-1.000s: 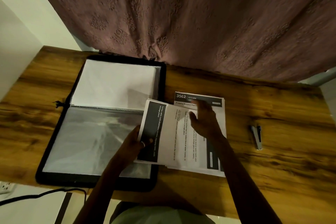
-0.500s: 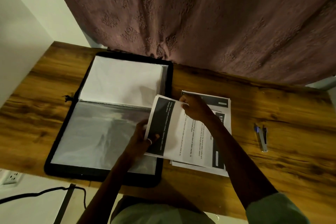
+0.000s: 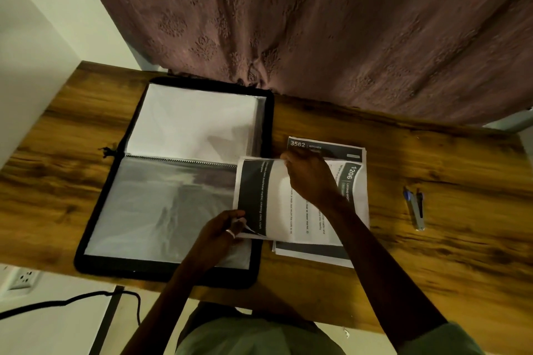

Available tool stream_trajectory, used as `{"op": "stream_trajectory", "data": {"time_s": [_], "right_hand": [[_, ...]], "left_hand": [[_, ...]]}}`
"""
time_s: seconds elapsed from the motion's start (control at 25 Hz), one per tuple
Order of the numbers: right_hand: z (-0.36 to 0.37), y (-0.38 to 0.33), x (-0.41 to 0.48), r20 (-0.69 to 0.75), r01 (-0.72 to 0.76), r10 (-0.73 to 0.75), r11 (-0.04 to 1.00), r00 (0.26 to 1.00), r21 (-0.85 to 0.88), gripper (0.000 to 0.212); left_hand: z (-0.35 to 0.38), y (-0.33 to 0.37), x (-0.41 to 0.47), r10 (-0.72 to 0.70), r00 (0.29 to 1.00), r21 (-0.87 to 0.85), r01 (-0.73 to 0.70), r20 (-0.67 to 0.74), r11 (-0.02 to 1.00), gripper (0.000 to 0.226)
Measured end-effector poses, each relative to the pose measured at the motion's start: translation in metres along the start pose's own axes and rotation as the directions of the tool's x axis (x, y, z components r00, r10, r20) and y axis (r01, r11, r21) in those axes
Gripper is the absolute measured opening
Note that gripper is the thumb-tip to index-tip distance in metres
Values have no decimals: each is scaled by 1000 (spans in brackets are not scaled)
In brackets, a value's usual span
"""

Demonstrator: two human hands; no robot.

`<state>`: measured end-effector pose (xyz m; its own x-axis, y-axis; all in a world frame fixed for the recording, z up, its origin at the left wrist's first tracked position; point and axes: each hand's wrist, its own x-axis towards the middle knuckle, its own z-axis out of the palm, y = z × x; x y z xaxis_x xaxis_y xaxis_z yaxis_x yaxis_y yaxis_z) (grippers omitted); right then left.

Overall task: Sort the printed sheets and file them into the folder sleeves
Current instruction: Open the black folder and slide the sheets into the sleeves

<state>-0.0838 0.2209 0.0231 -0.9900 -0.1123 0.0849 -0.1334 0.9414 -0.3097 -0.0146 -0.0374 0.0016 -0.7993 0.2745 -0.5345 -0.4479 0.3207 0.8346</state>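
An open black folder (image 3: 265, 124) lies on the left of the wooden desk, a white sheet in its far sleeve (image 3: 193, 121) and a clear shiny sleeve (image 3: 161, 204) nearest me. Right of it sits a stack of printed sheets (image 3: 326, 150) headed "3562 KITCHEN". A turned sheet (image 3: 274, 199) with a dark band overlaps the folder's right edge. My left hand (image 3: 219, 230) pinches that sheet's near left corner, which curls up. My right hand (image 3: 308, 179) grips its far edge, fingers curled over it. Under it a sheet (image 3: 352, 179) marked "1206" shows.
A pen and a small stapler-like tool (image 3: 415, 207) lie on the desk (image 3: 447, 239) to the right. A mauve curtain (image 3: 317, 23) hangs behind the desk. Below the desk's left front edge are a wall socket (image 3: 24, 277) and a black cable (image 3: 72, 301).
My right hand went from lying flat on the stack to gripping the turned sheet's far edge. The left hand slid to the near corner, which now curls. The view shifted slightly.
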Motion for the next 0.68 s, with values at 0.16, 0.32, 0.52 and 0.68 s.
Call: {"op": "stream_trajectory", "data": {"time_s": [0.16, 0.32, 0.52, 0.68], "right_hand": [[21, -22, -68, -181, 159, -196, 966, 964, -205, 35], [50, -28, -119, -114, 268, -295, 941, 949, -209, 41], [70, -21, -128, -9, 203, -206, 969, 978, -142, 45], [66, -22, -128, 0, 216, -219, 964, 976, -157, 42]], "left_hand": [[7, 12, -1, -112, 993, -245, 101, -28, 964, 27], [6, 13, 1, -125, 992, -287, 114, -20, 951, 33], [11, 8, 7, -99, 983, -123, 80, -157, 989, 24], [7, 0, 14, -96, 985, -3, 97, -146, 995, 32]]}}
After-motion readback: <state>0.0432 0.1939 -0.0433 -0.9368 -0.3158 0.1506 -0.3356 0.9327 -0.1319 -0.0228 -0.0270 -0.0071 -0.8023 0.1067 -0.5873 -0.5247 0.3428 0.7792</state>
